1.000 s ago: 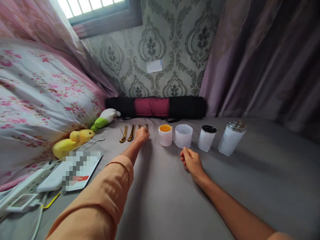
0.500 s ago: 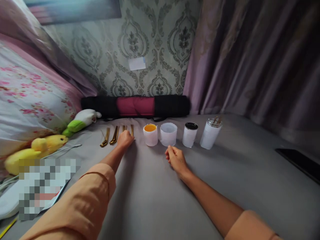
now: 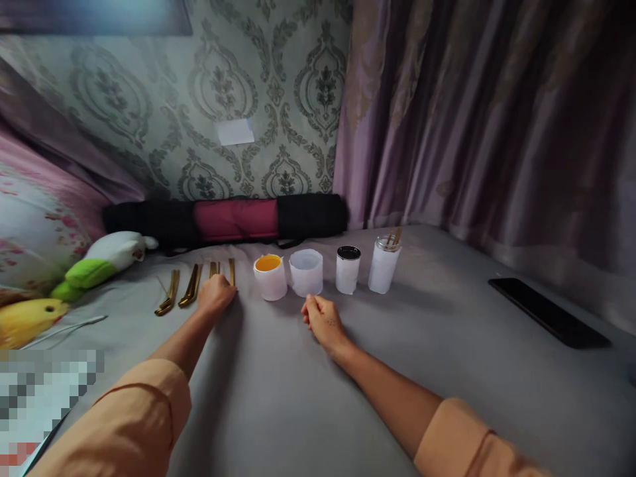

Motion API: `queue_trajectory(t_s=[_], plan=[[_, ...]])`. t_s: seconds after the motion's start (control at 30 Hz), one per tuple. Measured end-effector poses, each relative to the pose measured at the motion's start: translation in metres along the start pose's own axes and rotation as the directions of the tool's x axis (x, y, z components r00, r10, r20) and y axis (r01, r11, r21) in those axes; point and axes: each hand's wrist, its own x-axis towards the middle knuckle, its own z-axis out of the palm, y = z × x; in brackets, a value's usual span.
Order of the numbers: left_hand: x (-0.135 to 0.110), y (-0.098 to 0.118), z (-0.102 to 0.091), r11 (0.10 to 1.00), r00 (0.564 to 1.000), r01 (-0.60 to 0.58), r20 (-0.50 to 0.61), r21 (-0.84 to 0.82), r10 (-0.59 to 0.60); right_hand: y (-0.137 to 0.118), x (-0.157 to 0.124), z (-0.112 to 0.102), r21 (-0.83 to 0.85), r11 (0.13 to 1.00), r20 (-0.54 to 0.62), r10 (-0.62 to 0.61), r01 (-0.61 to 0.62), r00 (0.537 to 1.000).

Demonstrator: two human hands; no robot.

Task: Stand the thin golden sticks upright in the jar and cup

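My left hand rests closed on the grey bed sheet, its fingers over the near ends of two gold metal straws. Two more bent gold straws lie just left of it. My right hand lies curled on the sheet in front of a row of white cups: one with an orange inside, a plain white one, one with a black inside, and a taller one with gold straws standing in it.
A black and pink rolled bag lies against the patterned wall. Plush toys, green-white and yellow, sit at the left by a floral pillow. A black phone lies at the right near purple curtains.
The view has swung to the right, bringing the black phone into sight and pushing the pillow and toys toward the left edge. Both hands keep their places on the sheet.
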Motion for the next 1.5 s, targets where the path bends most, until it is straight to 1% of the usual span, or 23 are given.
queue_trajectory(t_s=[0.13, 0.37, 0.53, 0.63, 0.87, 1.2, 1.5], plan=[[0.002, 0.003, -0.001, 0.999, 0.999, 0.033, 0.018, 0.017, -0.033, 0.0, 0.0, 0.0, -0.003, 1.0, -0.002, -0.024, 0.024, 1.0], [0.004, 0.005, 0.002, 0.998, 1.0, 0.027, -0.001, 0.057, -0.027, 0.001, 0.0, 0.001, -0.001, 1.0, -0.009, -0.022, 0.022, 1.0], [0.004, 0.005, 0.003, 0.998, 1.0, 0.026, -0.018, 0.056, -0.025, 0.002, 0.0, 0.001, -0.006, 1.0, -0.01, -0.029, 0.029, 1.0], [0.002, 0.007, 0.001, 0.998, 0.999, 0.034, -0.018, 0.054, -0.034, 0.003, 0.001, 0.001, -0.013, 0.999, -0.013, -0.041, 0.041, 0.999], [-0.008, 0.012, -0.009, 0.999, 0.999, 0.026, 0.026, 0.02, -0.026, 0.004, 0.0, 0.0, -0.01, 0.998, 0.002, -0.06, 0.06, 0.998], [-0.006, 0.009, -0.006, 0.999, 0.999, 0.041, 0.002, 0.008, -0.041, 0.0, 0.0, 0.0, 0.042, 0.999, 0.047, -0.014, 0.012, 0.999], [-0.006, 0.009, -0.008, 0.999, 0.999, 0.038, -0.004, -0.014, -0.038, -0.002, -0.002, 0.0, 0.048, 0.999, 0.036, 0.01, -0.012, 0.999]])
